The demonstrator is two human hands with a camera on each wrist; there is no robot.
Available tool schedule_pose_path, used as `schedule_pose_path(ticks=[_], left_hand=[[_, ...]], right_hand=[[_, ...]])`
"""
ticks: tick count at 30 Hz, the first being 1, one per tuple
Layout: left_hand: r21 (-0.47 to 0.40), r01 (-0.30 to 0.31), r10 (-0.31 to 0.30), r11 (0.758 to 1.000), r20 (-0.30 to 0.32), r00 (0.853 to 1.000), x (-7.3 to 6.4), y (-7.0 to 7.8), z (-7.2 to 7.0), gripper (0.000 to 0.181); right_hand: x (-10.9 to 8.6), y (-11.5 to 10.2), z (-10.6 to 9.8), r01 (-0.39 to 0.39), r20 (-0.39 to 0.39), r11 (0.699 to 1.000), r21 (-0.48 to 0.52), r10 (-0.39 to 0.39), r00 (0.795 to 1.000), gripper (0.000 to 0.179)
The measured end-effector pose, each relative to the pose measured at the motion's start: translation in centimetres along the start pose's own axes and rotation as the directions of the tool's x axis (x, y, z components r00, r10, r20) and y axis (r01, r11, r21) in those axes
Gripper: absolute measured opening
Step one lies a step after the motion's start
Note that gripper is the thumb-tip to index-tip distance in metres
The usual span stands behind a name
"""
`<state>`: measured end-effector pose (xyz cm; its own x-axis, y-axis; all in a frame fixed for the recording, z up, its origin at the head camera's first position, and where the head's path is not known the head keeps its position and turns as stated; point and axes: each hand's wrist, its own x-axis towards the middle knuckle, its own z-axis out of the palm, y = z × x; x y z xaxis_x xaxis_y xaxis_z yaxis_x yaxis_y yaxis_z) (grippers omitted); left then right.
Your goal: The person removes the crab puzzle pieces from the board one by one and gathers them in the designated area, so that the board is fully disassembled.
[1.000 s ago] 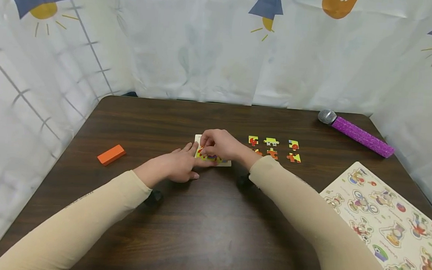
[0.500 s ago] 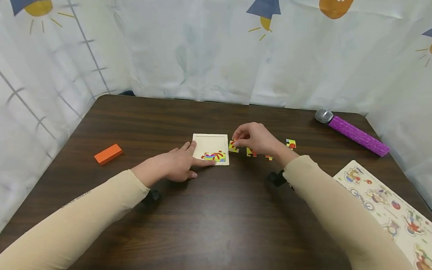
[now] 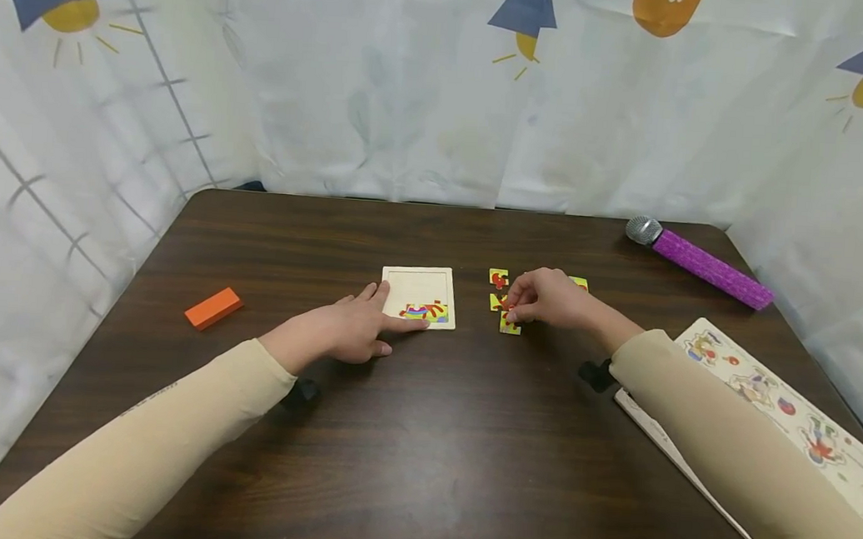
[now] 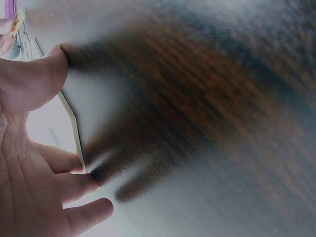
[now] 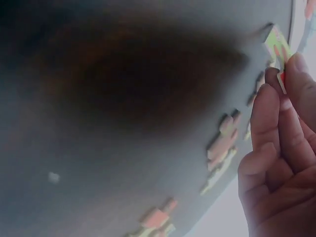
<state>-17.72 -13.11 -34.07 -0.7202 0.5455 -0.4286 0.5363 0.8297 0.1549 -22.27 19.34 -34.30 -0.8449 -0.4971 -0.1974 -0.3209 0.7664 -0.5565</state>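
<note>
A small wooden puzzle tray (image 3: 419,284) lies mid-table with a few coloured pieces (image 3: 427,311) set along its near edge. My left hand (image 3: 367,325) rests flat beside it, straight fingers touching its near left corner; the left wrist view shows the thumb and fingers (image 4: 74,185) along the tray edge (image 4: 74,126). To the right, my right hand (image 3: 525,306) pinches a yellow-red puzzle piece (image 3: 510,325) among the loose pieces (image 3: 498,278). In the right wrist view that piece (image 5: 277,45) sits at the fingertips (image 5: 269,106).
An orange block (image 3: 212,308) lies at the left. A purple microphone (image 3: 702,262) lies at the back right. A large picture puzzle board (image 3: 804,417) covers the right front, partly under my right forearm. White curtains close in the table.
My right hand left the tray and moved right to the loose pieces, where it now pinches one. The left hand stayed at the tray.
</note>
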Motion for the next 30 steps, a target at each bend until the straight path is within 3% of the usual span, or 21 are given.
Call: schedule_pose_path(ticks=[15, 30], left_hand=[[-0.028, -0.002, 0.001, 1.000, -0.014, 1.000, -0.1, -0.3, 0.2, 0.063], [-0.040, -0.009, 0.009, 0.999, -0.009, 1.000, 0.0, -0.1, 0.1, 0.063]], right_hand=[[-0.4, -0.9, 1.7, 0.090, 0.002, 0.994, -0.069, -0.090, 0.996, 0.012], [-0.6, -0.8, 1.9, 0.082, -0.023, 0.994, -0.074, -0.083, 0.996, 0.013]])
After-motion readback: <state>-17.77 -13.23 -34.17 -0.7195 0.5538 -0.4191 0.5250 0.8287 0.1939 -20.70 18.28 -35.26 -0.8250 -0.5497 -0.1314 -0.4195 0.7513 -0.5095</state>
